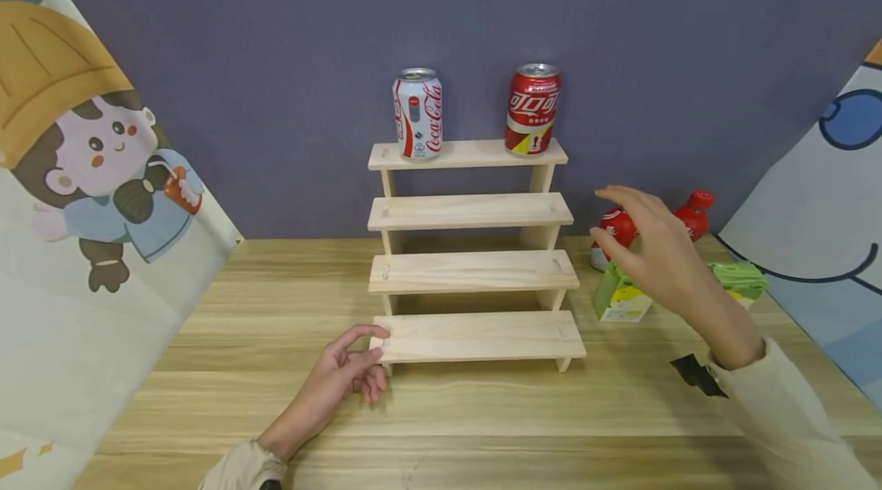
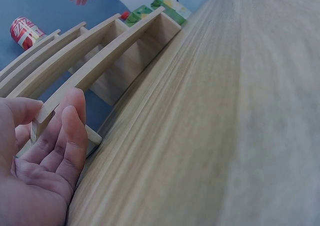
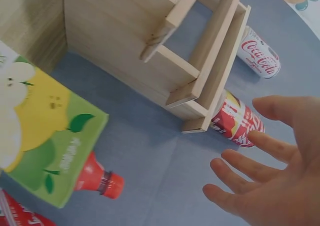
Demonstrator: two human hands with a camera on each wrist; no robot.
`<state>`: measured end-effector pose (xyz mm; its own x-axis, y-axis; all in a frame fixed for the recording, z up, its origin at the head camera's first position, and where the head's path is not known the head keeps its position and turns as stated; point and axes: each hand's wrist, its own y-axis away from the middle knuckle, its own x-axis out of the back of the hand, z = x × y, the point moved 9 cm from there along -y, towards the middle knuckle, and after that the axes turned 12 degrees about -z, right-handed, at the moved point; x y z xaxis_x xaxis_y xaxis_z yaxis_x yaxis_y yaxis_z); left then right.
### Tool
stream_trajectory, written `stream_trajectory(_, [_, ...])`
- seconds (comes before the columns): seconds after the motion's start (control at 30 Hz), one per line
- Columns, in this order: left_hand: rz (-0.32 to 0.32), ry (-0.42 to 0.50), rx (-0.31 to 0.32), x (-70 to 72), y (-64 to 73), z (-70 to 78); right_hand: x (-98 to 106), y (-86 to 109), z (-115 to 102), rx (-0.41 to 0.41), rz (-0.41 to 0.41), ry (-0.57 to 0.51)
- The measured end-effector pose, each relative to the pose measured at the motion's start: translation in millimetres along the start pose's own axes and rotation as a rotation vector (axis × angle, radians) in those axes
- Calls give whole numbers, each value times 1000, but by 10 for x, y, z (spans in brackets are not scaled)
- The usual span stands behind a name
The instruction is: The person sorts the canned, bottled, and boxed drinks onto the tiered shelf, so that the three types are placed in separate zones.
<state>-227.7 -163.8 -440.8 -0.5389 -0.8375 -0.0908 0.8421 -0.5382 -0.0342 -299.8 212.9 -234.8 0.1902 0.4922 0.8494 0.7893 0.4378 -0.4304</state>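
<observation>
A light wooden four-step display rack (image 1: 475, 337) stands on the table. My left hand (image 1: 338, 371) pinches the left end of its lowest step between thumb and fingers, closely seen in the left wrist view. On the top step stand a white Coca-Cola can (image 1: 418, 115) at the left and a red Coca-Cola can (image 1: 534, 111) at the right. My right hand (image 1: 654, 253) is in the air right of the rack, its fingers spread and holding nothing. In the head view it partly covers a green juice carton (image 1: 622, 300) and a red-labelled bottle (image 1: 615, 228).
A second green carton (image 1: 740, 279) and another red-capped bottle (image 1: 694, 216) stand at the right, near the printed side panel (image 1: 813, 191). A dark blue wall (image 1: 310, 92) rises behind the rack. Another cartoon panel (image 1: 158, 230) borders the left side.
</observation>
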Motion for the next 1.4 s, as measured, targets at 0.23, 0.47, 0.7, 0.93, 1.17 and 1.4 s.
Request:
stream_trajectory(0.23, [3, 3, 6, 8, 12, -6, -106, 133, 135, -59, -41, -4])
stream_trajectory(0.47, [-23, -8, -26, -14, -12, 18, -208, 257, 277, -78, -62, 32])
stream_trajectory(0.7, [-21, -7, -29, -14, -37, 14, -279, 302, 503, -110, -102, 77])
stream_trajectory(0.93, [-17, -1, -20, 3, -11, 9, -332, 302, 668, -134, -193, 79])
stream_trajectory(1.17, [-16, -2, -18, 4, -17, 12, -396, 341, 828, -182, -271, 62])
stream_trajectory(1.4, [-12, -4, -12, 3, -21, 11, -438, 380, 892, -161, -325, -1])
